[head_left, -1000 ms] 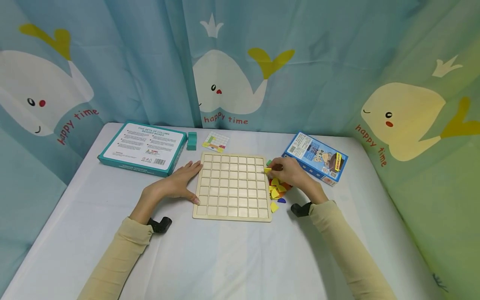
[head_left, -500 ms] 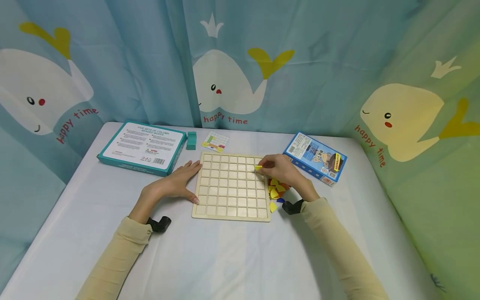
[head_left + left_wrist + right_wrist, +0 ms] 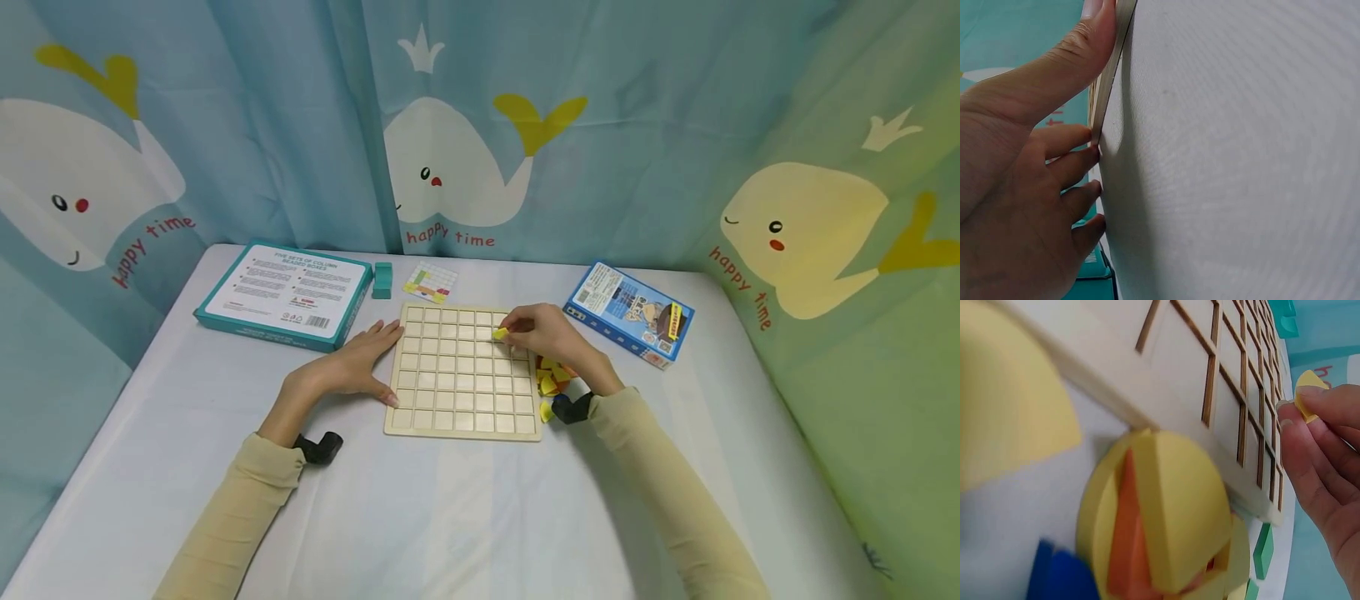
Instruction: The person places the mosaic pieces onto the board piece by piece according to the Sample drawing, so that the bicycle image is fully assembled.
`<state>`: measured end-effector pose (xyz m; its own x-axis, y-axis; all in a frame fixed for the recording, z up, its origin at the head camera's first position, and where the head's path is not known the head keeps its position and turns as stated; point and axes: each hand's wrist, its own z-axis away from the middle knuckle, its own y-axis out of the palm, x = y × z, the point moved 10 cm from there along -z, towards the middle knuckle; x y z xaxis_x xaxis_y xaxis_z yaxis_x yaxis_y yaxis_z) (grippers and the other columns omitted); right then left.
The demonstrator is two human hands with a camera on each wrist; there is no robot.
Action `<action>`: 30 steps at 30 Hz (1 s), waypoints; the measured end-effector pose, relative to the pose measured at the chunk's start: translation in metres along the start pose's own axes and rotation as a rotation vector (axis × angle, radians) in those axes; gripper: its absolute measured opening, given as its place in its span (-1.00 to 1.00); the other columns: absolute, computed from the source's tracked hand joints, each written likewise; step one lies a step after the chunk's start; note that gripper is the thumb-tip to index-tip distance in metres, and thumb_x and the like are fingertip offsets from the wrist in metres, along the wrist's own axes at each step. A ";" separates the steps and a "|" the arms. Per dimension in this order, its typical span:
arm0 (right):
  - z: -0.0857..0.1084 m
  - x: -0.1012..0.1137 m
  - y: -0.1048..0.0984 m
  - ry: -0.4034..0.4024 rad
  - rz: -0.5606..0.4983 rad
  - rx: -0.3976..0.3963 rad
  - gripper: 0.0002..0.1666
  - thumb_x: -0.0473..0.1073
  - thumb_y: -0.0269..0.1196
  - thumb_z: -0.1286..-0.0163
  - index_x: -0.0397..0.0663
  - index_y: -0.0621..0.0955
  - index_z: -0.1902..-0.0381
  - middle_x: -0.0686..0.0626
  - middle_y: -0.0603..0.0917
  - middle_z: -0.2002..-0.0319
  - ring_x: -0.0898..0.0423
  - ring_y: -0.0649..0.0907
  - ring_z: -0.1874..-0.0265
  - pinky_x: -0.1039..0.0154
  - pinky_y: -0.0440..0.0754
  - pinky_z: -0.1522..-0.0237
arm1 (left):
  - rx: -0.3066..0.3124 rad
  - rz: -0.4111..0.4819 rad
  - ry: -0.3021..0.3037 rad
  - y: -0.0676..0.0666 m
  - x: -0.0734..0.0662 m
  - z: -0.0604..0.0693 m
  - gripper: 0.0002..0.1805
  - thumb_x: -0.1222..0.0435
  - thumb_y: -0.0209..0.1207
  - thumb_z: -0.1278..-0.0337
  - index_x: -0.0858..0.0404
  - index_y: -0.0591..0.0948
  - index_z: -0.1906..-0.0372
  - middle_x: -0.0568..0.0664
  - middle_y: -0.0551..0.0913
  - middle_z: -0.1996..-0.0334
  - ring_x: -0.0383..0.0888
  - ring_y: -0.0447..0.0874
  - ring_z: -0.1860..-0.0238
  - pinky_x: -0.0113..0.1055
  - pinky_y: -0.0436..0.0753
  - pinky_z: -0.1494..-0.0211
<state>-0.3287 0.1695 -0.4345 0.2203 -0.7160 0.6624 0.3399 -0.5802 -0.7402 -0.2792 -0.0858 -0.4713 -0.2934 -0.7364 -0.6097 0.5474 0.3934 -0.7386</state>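
Teal box [image 3: 283, 296]: "FIVE SETS OF COLUMN BEADED BOXES"; curtain [image 3: 637, 142]: "happy time".

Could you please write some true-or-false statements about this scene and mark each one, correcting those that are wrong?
1. The right hand pinches a yellow piece over the wooden grid board. True.
2. The left hand grips the blue box. False: the left hand touches the left edge of the wooden grid board.
3. A patterned card lies beyond the far edge of the wooden grid board. True.
4. The loose pieces are all yellow. False: the loose pieces also include orange, blue and green ones.
5. The teal box lies to the left of the wooden grid board. True.
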 end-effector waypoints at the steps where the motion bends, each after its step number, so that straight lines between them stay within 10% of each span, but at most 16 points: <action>1: -0.001 0.001 0.001 -0.004 -0.010 0.005 -0.81 -0.23 0.35 -0.41 -0.15 0.74 0.05 -0.12 0.78 0.11 0.03 0.74 0.14 0.15 0.74 0.07 | 0.000 0.000 0.001 0.000 0.000 0.000 0.33 0.04 0.57 0.07 0.38 -0.03 -0.65 0.24 -0.15 -0.67 0.27 -0.35 -0.67 0.22 -0.18 -0.67; 30: -0.027 0.039 0.035 -0.113 -0.021 0.110 -0.90 -0.27 0.37 -0.39 -0.10 0.78 0.17 -0.03 0.81 0.21 0.12 0.76 0.24 0.22 0.72 0.11 | 0.006 0.012 -0.012 0.002 0.003 -0.001 0.35 0.01 0.57 0.09 0.31 -0.05 -0.66 0.17 -0.18 -0.69 0.22 -0.37 -0.68 0.16 -0.21 -0.69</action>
<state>-0.3326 0.1111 -0.4382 0.3116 -0.6521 0.6912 0.4423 -0.5443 -0.7129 -0.2802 -0.0863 -0.4749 -0.2776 -0.7381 -0.6149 0.5557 0.3988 -0.7295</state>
